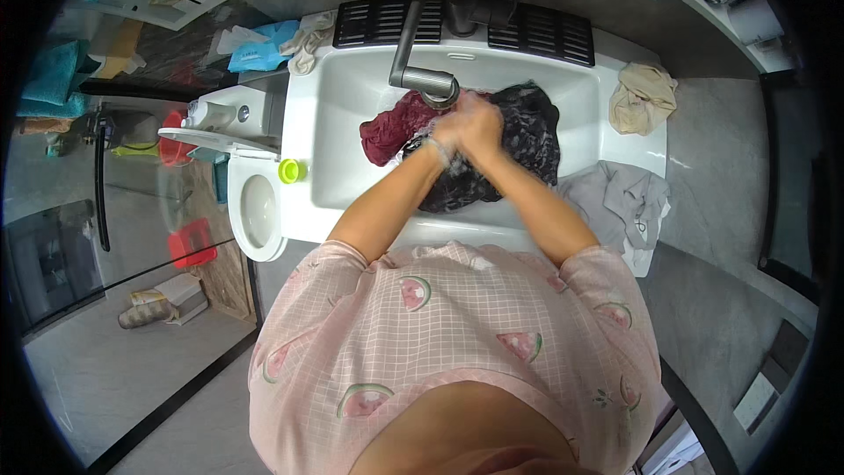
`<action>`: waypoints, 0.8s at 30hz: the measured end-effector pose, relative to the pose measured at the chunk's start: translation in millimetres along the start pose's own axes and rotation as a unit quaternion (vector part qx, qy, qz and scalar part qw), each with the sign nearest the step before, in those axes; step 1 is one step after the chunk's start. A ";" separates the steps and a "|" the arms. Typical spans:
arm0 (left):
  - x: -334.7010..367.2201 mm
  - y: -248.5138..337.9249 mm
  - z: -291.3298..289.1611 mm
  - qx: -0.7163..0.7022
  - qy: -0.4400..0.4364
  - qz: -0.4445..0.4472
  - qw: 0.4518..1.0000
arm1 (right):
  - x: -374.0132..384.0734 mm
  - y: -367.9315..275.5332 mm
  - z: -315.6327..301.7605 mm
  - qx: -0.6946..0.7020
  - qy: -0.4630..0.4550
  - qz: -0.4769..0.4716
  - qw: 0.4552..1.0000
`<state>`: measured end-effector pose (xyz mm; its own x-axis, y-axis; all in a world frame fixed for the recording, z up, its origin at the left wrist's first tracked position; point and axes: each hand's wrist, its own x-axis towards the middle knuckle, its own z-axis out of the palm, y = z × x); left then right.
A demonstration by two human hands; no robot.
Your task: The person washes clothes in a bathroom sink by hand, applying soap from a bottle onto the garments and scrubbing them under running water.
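Under the faucet, my left hand [447, 130] and my right hand [480, 127] are pressed together, both closed and partly blurred. What lies between their fingers is hidden. Right below and beside them is a wet black garment [530, 127] with streaks of white suds, spread in the white sink [338, 136]. A bunched dark red cloth [389, 129] touches it on the left, near my left wrist. The grey faucet [426, 80] reaches over the basin, its spout end just above my hands. A pale band circles my left wrist.
On the right rim lie a beige cloth [643, 98] and a grey garment [615, 198] hanging over the edge. Black slotted trays [542, 33] flank the faucet base. At left are a green cup [289, 171], a toilet [259, 215], a blue packet [264, 46] and a glass partition.
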<state>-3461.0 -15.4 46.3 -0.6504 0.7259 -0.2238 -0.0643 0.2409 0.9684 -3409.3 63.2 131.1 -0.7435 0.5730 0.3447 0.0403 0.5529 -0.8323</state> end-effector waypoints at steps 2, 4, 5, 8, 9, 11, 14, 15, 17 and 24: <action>8.6 -32.7 -11.0 -0.101 -0.032 0.070 0.992 | -18.6 -54.0 -0.8 0.005 -0.033 -0.087 0.996; 3.5 1.9 2.1 -0.132 -0.020 -0.047 0.990 | -1.6 8.0 1.3 -0.034 0.021 -0.039 0.998; -8.4 38.1 3.3 -0.065 0.007 -0.142 0.988 | 14.8 19.6 -11.8 -0.129 -0.056 0.068 0.988; -35.4 137.9 -8.8 -0.027 -0.001 -0.216 0.976 | 32.4 32.4 -45.6 -0.180 -0.208 0.153 0.949; -27.9 126.0 -24.1 -0.068 -0.032 -0.213 0.974 | 35.9 36.8 -47.4 -0.167 -0.217 0.077 0.959; -15.3 116.3 -47.5 -0.148 -0.099 -0.214 0.961 | 40.6 37.4 -45.9 -0.059 -0.230 0.016 0.971; -17.2 128.5 -57.4 -0.190 -0.124 -0.156 0.961 | 53.2 -8.1 -64.3 -0.070 -0.405 0.044 0.911; -17.4 132.5 -62.1 -0.115 -0.118 -0.215 0.963 | 58.7 -19.8 -72.5 -0.035 -0.437 0.109 0.892; -23.6 132.3 -49.7 -0.200 -0.125 -0.144 0.961 | 56.9 10.9 -71.3 0.126 -0.394 0.155 0.897; -45.5 93.4 -82.4 -0.159 -0.078 -0.166 0.970 | 54.7 60.0 -117.5 0.362 -0.082 0.357 0.857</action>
<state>-3499.8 -79.0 156.0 -0.4336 0.7369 -0.5186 -0.4966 0.2848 0.8199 -3369.2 198.8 151.0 -0.7877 0.4836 -0.3816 0.1430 -0.4590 -0.8769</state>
